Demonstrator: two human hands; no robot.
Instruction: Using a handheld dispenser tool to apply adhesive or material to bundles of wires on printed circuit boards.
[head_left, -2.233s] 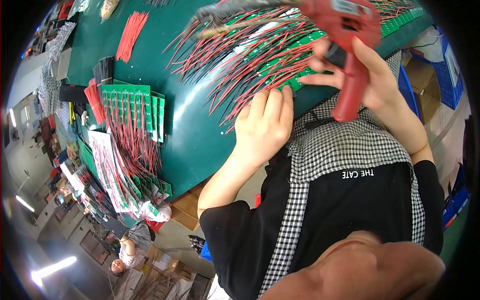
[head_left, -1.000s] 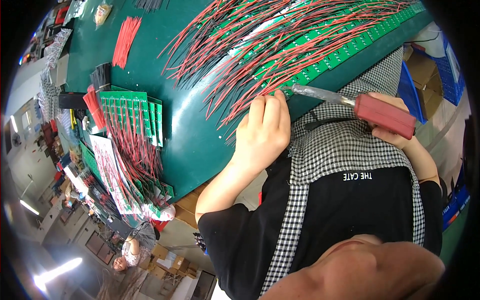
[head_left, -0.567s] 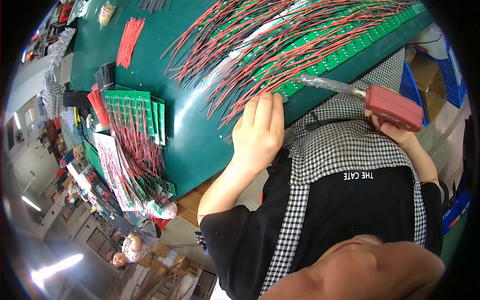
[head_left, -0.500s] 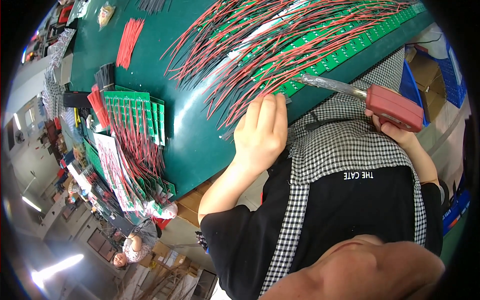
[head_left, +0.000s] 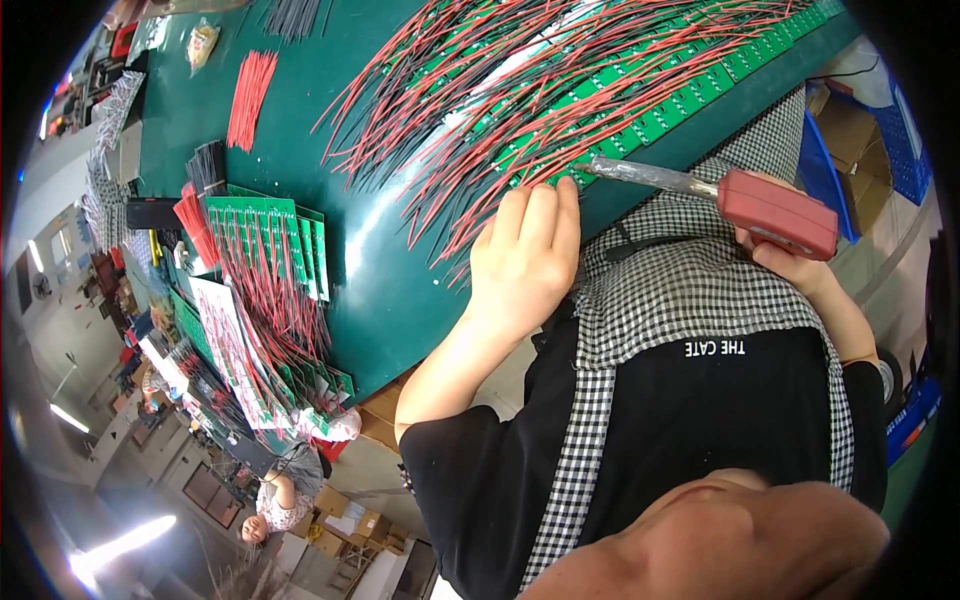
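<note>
My right hand (head_left: 785,262) is closed around the grip of a red soldering gun (head_left: 780,215). Its long metal barrel points left, and the tip is at the near edge of a green circuit board panel (head_left: 660,120), just beside my left fingertips. My left hand (head_left: 525,255) rests at the panel's near left end with its fingers bent and close together. What those fingertips pinch is hidden from view. Many red and black wires (head_left: 450,150) lie across the panel, fanning out to the left past my left hand.
The green tabletop (head_left: 385,310) carries a bundle of red wires (head_left: 252,100), black wires (head_left: 295,15) and a small plastic bag (head_left: 202,45). Wired boards (head_left: 265,235) are stacked at the left. Blue bins (head_left: 905,140) stand at the right; another person (head_left: 285,500) sits farther left.
My left hand's fingertips have shifted slightly along the board edge, nearer the soldering tip. The soldering gun has moved a little to the left. The view has shifted slightly.
</note>
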